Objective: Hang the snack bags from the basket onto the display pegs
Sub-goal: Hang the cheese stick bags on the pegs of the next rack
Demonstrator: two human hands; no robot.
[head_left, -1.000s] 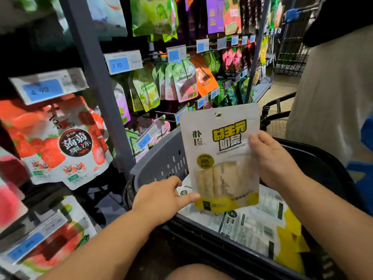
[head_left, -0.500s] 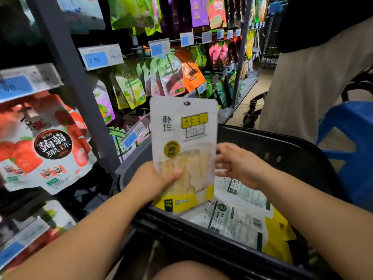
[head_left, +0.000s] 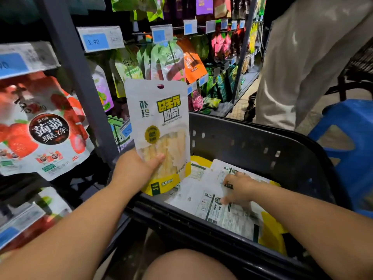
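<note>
Free room above basket [head_left: 252,142]; grey upright [head_left: 80,87] and packed hanging bags [head_left: 167,59] just left.

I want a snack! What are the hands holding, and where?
The left hand grips the snack bag by its lower part, thumb in front. The right hand only touches bags in the basket.

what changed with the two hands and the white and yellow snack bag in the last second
The right hand let go of the white and yellow snack bag and moved down into the black plastic basket, onto the flat snack bags lying there. The left hand closed its grip and now holds the bag alone. The bag stayed upright above the basket.
</note>
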